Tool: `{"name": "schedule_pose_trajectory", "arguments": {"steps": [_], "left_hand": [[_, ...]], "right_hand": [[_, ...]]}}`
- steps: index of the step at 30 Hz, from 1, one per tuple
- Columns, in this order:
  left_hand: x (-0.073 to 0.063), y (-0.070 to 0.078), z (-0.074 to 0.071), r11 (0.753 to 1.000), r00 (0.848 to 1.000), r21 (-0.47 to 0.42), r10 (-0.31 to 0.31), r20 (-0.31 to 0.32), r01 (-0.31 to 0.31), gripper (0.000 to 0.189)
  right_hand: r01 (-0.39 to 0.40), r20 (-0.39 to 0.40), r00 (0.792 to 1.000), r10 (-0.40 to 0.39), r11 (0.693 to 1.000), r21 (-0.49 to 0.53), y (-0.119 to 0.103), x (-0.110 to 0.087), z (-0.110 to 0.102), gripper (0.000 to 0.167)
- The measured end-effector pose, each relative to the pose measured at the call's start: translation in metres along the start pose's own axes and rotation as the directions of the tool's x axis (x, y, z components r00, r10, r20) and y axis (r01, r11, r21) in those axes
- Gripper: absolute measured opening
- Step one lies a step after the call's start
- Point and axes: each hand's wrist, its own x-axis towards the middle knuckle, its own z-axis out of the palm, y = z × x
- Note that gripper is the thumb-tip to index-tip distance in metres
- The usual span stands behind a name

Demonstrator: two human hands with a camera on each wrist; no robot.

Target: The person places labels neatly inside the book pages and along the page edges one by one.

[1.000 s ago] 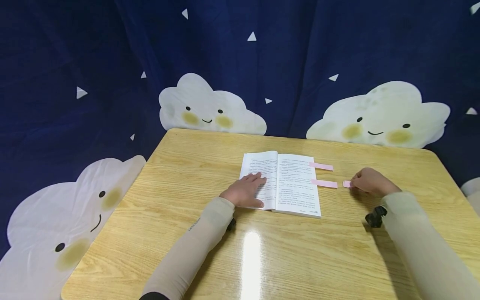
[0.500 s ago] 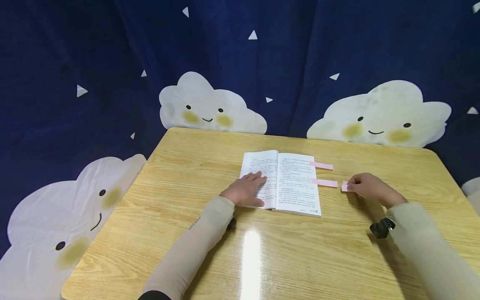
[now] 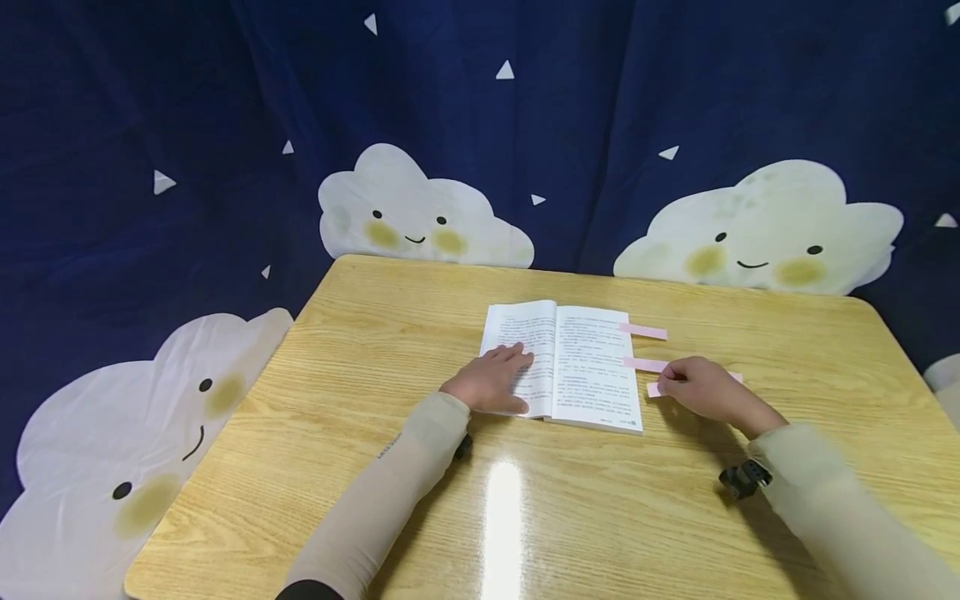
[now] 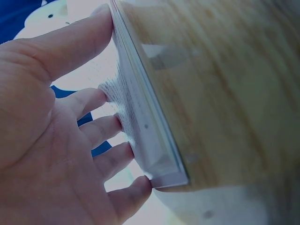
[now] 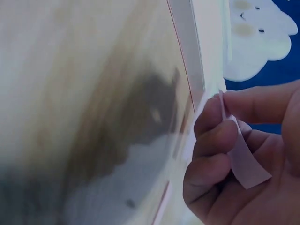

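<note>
An open book [image 3: 596, 375] with printed pages lies on the wooden table. My left hand [image 3: 491, 383] rests on its left page with fingers spread; in the left wrist view the thumb and fingertips [image 4: 124, 152] are at the page surface. My right hand [image 3: 708, 392] pinches a pink paper strip [image 5: 248, 168] between thumb and fingers, just beyond the book's right edge. One end of that strip points toward the book; the other curves back under the palm. An upper pink sticky strip [image 3: 647, 332] and a lower pink sticky strip [image 3: 645, 365] stick out from the right page.
The wooden table [image 3: 390, 333] reaches back to a dark blue curtain [image 3: 577, 100] printed with clouds and triangles. A black wrist device [image 3: 745, 479] hangs below the right wrist, close over the table.
My right hand has moved left and slightly nearer, bringing the pink strip close to the book's right edge. More of the strip shows on both sides of the fingers. The left hand stays put.
</note>
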Motion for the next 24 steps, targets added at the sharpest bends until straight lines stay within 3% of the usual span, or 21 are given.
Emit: {"name": "schedule_pose_trajectory", "arguments": {"steps": [7,24], "left_hand": [[0.002,-0.002,0.001,1.000,1.000,0.011,-0.005,0.003,0.005,0.082],[0.002,-0.002,0.000,1.000,1.000,0.008,0.005,0.003,-0.005,0.082]], "right_hand": [[0.049,-0.088,0.995,-0.046,0.998,0.037,-0.011,-0.002,0.017,0.014],[0.067,-0.073,0.996,-0.060,0.993,0.096,-0.011,-0.006,0.038,0.014]]}}
